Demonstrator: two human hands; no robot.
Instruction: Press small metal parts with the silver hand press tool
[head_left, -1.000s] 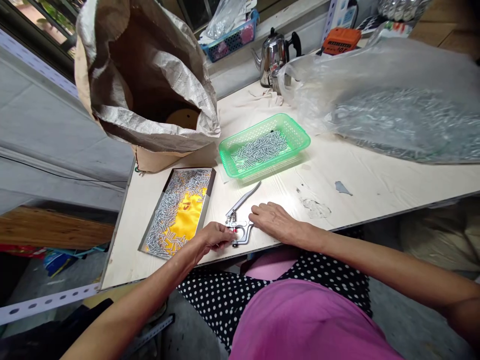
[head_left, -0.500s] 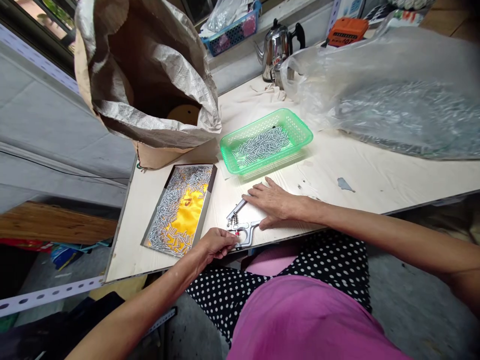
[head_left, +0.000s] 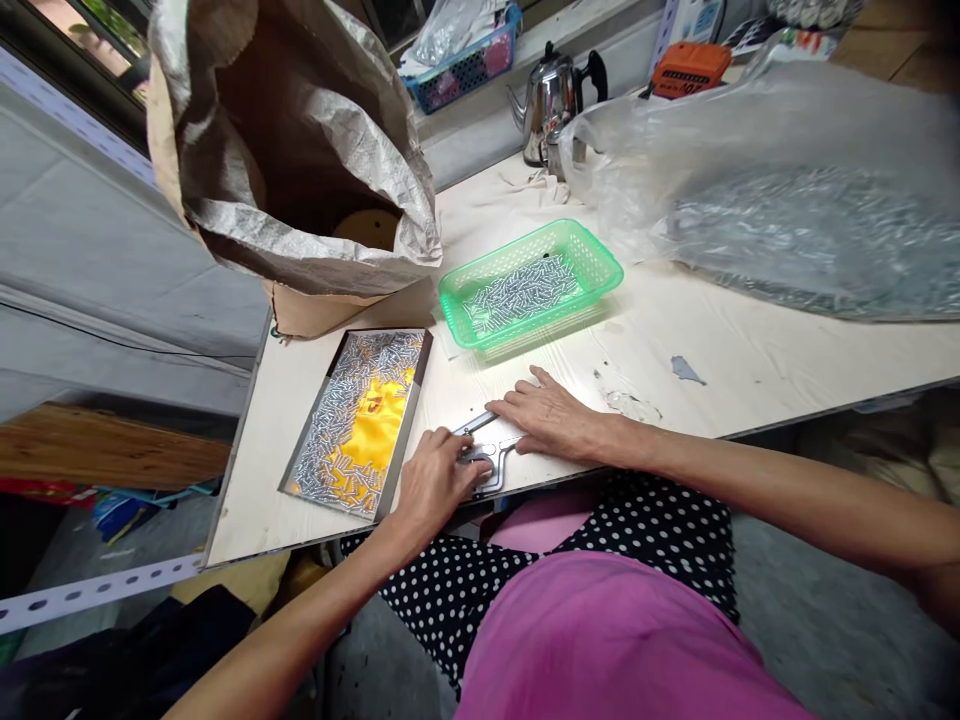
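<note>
A silver metal hand tool [head_left: 501,452] with a hinged lever and a C-shaped frame lies near the front edge of the table. My left hand [head_left: 436,475] is closed around its jaw end, fingers curled over the top and thumb below; the jaw itself is hidden. At the other end, my right hand [head_left: 553,418] has its fingers over the lever tip and its thumb by the lower handle. Beside my left hand, a shallow tray [head_left: 409,432] holds many small silver pins [head_left: 322,430] on a yellow lining.
Behind the tool stands a green plastic basket [head_left: 600,285] of similar pins. A large open sack [head_left: 300,190] rises at the back left. A clear plastic bag [head_left: 810,220] spreads over the right side, near a metal kettle [head_left: 551,105]. An orange box [head_left: 688,70] sits behind.
My left hand has moved up from a pinch beside the red-tipped jaw to curl over the tool's head. The lever has swung down closer to the frame, with my right hand still at it.
</note>
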